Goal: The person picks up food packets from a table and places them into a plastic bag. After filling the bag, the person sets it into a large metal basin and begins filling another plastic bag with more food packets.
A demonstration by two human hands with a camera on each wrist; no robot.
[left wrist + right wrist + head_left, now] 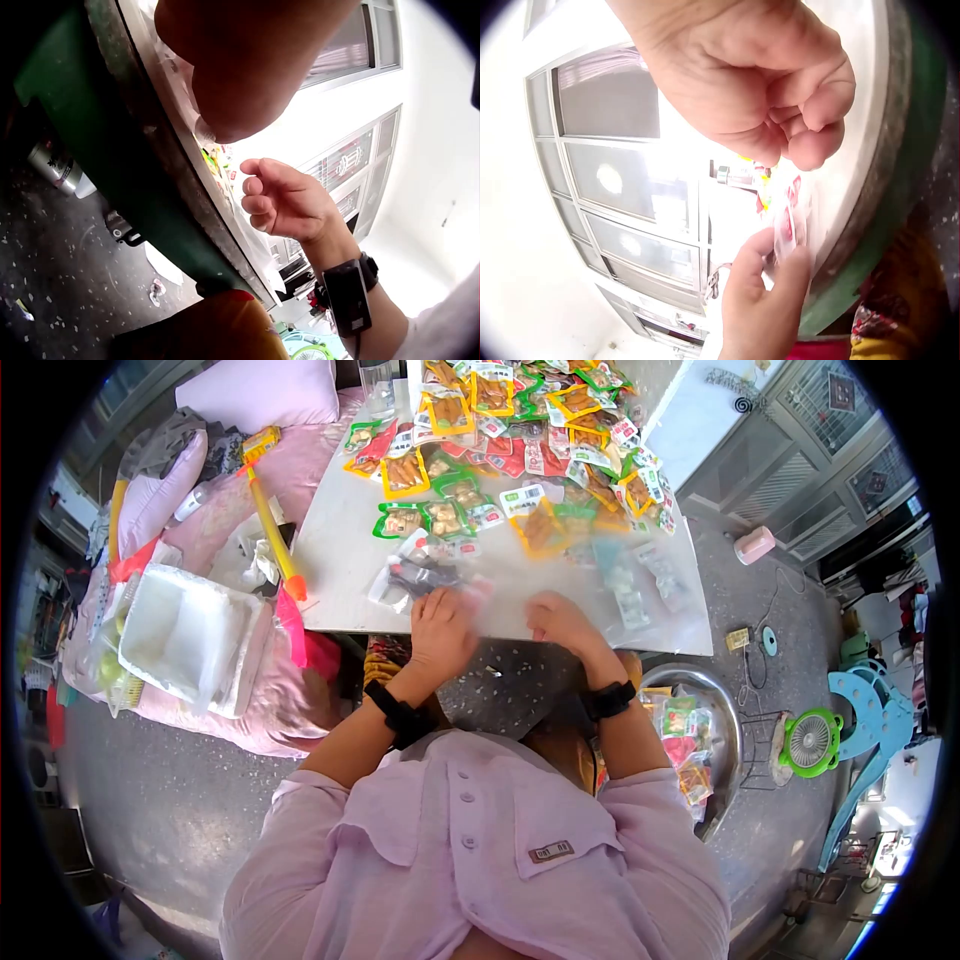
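At the table's front edge, my left hand pinches a clear plastic packet with red print between thumb and fingers; in the head view the packet is a pinkish blur. To its right, my right hand is raised over the table edge. Its fingers are loosely curled, and nothing shows in them in either wrist view. Beyond the left hand lies a dark, clear-edged packet. Right of the right hand are a clear packet with pale contents and another clear packet.
Snack packets in yellow, green and red are heaped across the back of the white table. A metal basin with more packets stands at my right. On the pink-covered bed at left sits a white foam box. A green fan is far right.
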